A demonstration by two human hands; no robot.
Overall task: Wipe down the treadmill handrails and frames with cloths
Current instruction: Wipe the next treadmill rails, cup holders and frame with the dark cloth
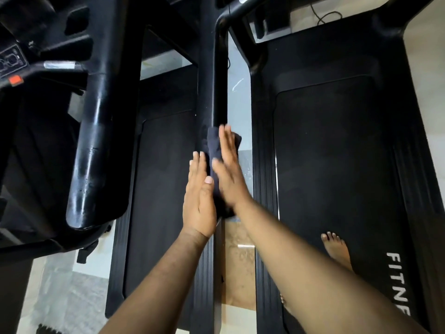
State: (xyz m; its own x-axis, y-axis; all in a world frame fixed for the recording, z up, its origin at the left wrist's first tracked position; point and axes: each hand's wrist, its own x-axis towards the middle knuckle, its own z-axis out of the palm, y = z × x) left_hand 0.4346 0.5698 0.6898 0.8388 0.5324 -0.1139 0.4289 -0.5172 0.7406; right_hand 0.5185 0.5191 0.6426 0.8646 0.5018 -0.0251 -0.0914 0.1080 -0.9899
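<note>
handrail: black, smooth, semi-gloss coating with soft highlights down its length
cloth: dark fabric, matt, soft and creased
thick bar: black, glossy, with small scratches and dull scuffed patches
running belt: black, matt, finely textured like rubber
side rail: black, ribbed lengthwise, low sheen, edged by a thin shiny strip
console: black plastic, matt, with a printed label and a small orange-red part
floor: polished stone or tile, mottled beige and grey, glossy with reflections
lettering: white print on the matt black frame
</note>
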